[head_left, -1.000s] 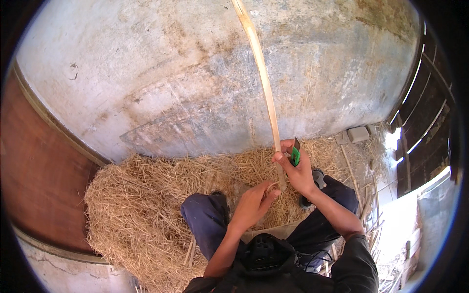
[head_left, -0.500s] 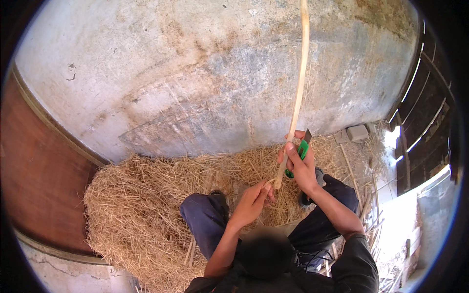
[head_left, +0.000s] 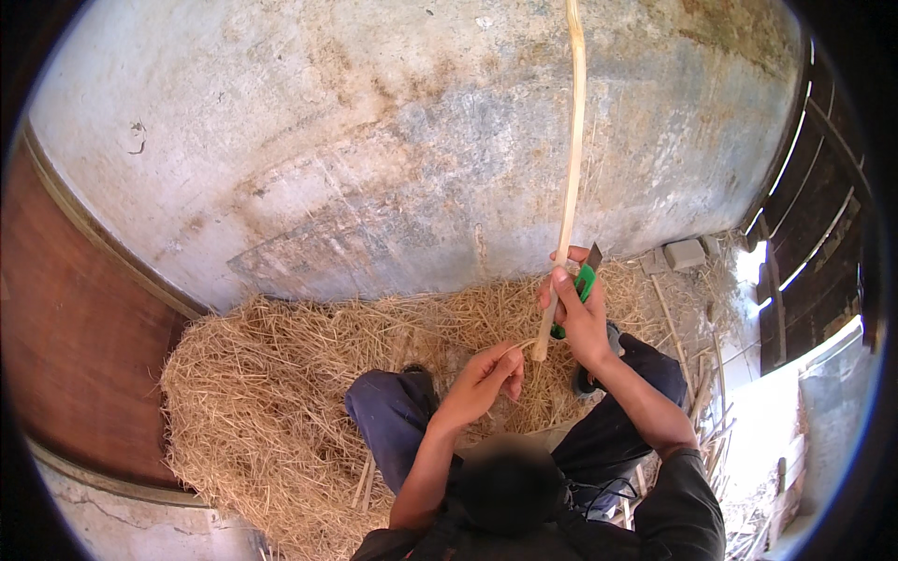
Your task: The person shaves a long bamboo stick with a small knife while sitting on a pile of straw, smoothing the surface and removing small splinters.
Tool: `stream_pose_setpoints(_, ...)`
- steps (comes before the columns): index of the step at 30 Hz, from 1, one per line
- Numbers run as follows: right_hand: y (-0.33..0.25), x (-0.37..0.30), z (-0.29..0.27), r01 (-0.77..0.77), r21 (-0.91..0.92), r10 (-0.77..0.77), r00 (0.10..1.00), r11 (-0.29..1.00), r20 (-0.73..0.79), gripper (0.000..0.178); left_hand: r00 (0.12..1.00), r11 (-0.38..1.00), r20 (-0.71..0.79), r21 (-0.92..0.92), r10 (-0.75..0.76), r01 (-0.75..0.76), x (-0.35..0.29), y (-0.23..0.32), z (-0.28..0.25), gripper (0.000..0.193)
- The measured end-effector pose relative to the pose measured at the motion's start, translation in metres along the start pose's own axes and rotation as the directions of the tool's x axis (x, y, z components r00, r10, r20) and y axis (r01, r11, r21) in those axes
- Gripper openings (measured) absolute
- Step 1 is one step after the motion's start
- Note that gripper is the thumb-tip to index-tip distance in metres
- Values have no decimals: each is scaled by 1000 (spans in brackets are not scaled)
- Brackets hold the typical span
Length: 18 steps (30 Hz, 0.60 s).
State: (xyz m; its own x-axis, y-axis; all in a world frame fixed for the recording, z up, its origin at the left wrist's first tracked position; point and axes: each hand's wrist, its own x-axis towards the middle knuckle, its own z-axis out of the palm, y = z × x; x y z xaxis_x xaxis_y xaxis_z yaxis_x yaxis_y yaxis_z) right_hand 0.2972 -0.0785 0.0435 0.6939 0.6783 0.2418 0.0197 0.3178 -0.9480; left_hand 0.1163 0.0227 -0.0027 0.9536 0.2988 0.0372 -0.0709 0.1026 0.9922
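A long, pale, peeled wooden stick rises from my right hand and runs past the top edge of the view. That hand is closed round the stick near its lower end. It also holds a green box cutter, whose dark blade is out and points up and to the right. Just left of the stick's lower end, the thumb and fingers of my left hand are pinched on a thin pale strip. This strip reaches across to the end of the stick; whether it is still attached there is too small to tell.
Loose straw covers the ground around my bent knees. Ahead stands a stained plaster wall, with a brown wooden panel at the left. A grey block and several thin sticks lie to the right, near dark wooden boards.
The stick has tilted a little, its top going left and its lower end right. My left hand is slightly farther from that end, with the strip still pinched.
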Motion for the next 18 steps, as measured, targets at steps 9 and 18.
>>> stream_pose_setpoints(9, -9, 7, -9, -73, 64, 75, 997, 995, -27, 29, 965, 977, 210, 171, -160, 125, -11, 16, -13, 36)
stream_pose_setpoints(18, -8, 7, -14, -50, 129, 56, 997, 990, -45, 29, 950, 977, 246, -42, -191, 207, -20, 7, -13, 38)
